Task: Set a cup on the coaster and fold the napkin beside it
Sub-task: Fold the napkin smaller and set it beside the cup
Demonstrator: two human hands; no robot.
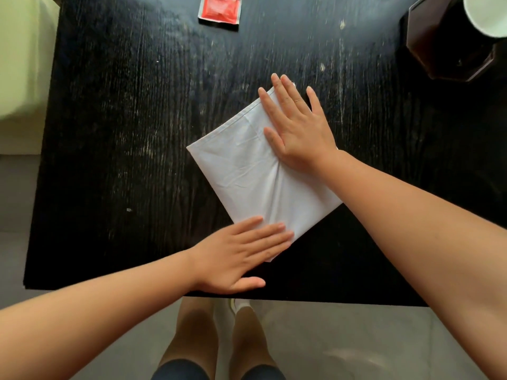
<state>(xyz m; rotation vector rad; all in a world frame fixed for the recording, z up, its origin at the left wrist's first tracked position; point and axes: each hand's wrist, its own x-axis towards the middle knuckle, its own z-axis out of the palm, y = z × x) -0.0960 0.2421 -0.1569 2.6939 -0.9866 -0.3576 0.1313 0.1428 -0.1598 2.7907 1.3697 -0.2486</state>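
Head view, places given relative to the napkin (247, 171). Left hand (241, 259) flat, fingers spread, nothing grasped, pressing the napkin's near corner. Napkin white, already folded into a rectangle, lying diagonal near the table (109, 133) front edge, long axis from near-left to far-right. Right hand (297, 124) flat and open, no grip, palm down on the far-right end. Red packet (219, 9) far beyond napkin at the back edge. Coaster (450, 42) dark, octagonal, well apart to the far right; cup (485, 15) white, cut by frame, seems to sit on it. Looks like smoothing a fold; next fold likely across the long axis, both hands on it, right nearer the coaster
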